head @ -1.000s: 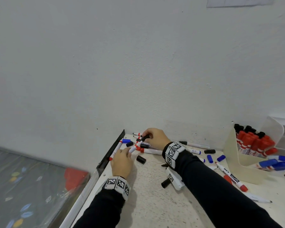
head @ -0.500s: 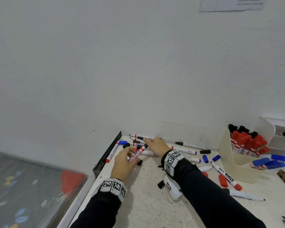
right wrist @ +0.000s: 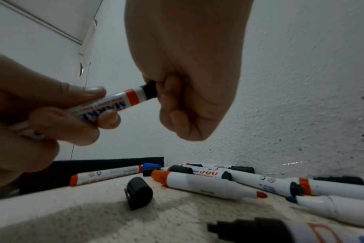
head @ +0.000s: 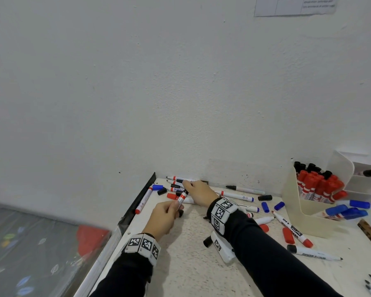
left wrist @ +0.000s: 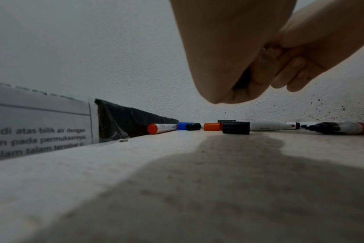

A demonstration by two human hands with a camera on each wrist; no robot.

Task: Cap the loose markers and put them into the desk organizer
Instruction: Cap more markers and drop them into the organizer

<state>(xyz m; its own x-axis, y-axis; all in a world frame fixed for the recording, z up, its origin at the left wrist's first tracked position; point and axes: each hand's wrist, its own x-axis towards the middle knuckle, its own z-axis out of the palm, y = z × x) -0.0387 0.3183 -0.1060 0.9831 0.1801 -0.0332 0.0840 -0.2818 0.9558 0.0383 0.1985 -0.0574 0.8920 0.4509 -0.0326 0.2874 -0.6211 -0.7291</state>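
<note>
Left hand (head: 163, 215) grips a marker (head: 181, 198) above the desk (head: 191, 264), left of the organizer (head: 298, 211), its length angled toward the wall. Right hand (head: 198, 192), formerly on the pile, now pinches its black end.

A printed paper sheet (head: 295, 5) hangs on the white wall (head: 159, 82).

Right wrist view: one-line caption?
Left hand holds a marker while right hand grips its black cap.
</note>
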